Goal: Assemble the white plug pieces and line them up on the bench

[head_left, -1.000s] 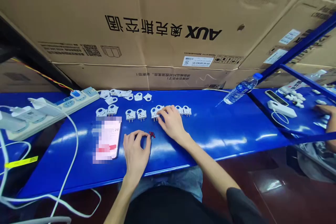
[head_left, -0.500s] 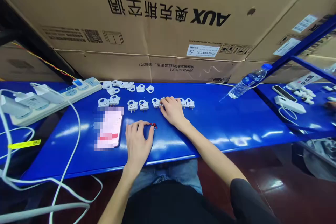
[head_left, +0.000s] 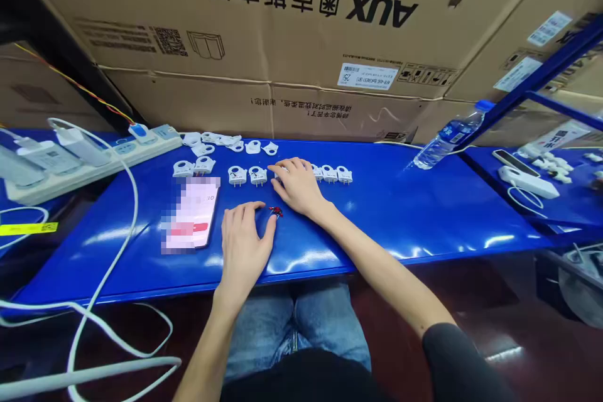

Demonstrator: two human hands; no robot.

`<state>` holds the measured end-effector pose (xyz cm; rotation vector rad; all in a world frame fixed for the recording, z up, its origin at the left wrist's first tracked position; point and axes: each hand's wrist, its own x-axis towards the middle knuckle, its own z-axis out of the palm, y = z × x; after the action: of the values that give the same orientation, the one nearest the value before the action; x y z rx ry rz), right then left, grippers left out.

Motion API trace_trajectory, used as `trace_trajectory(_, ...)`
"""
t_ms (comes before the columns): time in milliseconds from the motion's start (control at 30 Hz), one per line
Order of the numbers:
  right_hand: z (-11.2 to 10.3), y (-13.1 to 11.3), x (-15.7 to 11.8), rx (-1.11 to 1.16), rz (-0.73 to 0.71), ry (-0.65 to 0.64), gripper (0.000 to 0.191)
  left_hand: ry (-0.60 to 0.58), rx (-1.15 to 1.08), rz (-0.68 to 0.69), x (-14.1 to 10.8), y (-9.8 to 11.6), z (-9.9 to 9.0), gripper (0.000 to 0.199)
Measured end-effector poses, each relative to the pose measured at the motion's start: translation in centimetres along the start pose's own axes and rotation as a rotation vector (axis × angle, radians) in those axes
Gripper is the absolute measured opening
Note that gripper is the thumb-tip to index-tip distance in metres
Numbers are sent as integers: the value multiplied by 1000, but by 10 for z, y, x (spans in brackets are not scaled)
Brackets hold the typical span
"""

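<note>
Left hand: my left hand (head_left: 242,257) lies palm down on the blue bench (head_left: 400,213), fingers open and lightly curved, holding nothing.

Right hand: my right hand (head_left: 296,185) lies palm down, fingers curved over a plug in the row; I cannot tell whether they grip it.

Red piece: a small red-and-black piece (head_left: 276,211) sits on the bench just beside my left thumb tip, too small to identify.

Plugs: a row of white two-pin plugs (head_left: 257,175) runs across the bench, pins toward me, with my right hand covering part of it.

Loose parts: flat white plug pieces (head_left: 226,140) lie clustered behind the row.

Phone: a phone (head_left: 193,210) lies left of my left hand, its screen pixelated; only ":30" reads.

Carton: a cardboard carton (head_left: 282,25) stands behind the bench, printed upside down with "AUX" and "奥克斯空调". Its white label (head_left: 367,75) shows "25".

Left end: a white power strip (head_left: 89,166) with chargers plugged in.

Right end: a water bottle (head_left: 447,144) lies tilted near the bench's back edge.
</note>
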<state>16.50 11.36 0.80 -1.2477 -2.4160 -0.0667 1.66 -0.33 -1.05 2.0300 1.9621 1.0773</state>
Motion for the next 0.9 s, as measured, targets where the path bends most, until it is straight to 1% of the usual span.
trace_trajectory(200, 10, -3, 5, 36, -23, 13, 22, 35, -24, -32, 1, -1, -1, 30)
trace_trajectory(367, 15, -1, 7, 49, -49, 48, 23, 35, -20, -25, 1, -2, -1, 29)
trace_trajectory(467, 17, 0, 7, 60, -51, 69, 19, 34, -12, -22, 2, -2, -1, 29)
trace_trajectory(567, 16, 0, 8, 89, -50, 93, 16, 33, 8, -31, 4, 0, -1, 28)
trace_trajectory(733, 10, -2, 10, 127, -31, 163, 18, 19, 67, -21, 7, 2, -2, 28)
trace_trajectory(833, 6, -3, 4, 136, -16, 199, 19, 23, 38, -9, 6, 0, -2, 28)
trace_trajectory(900, 4, -1, -4, 141, -34, 220, 20, 31, 0, -19, 4, -1, -3, 28)
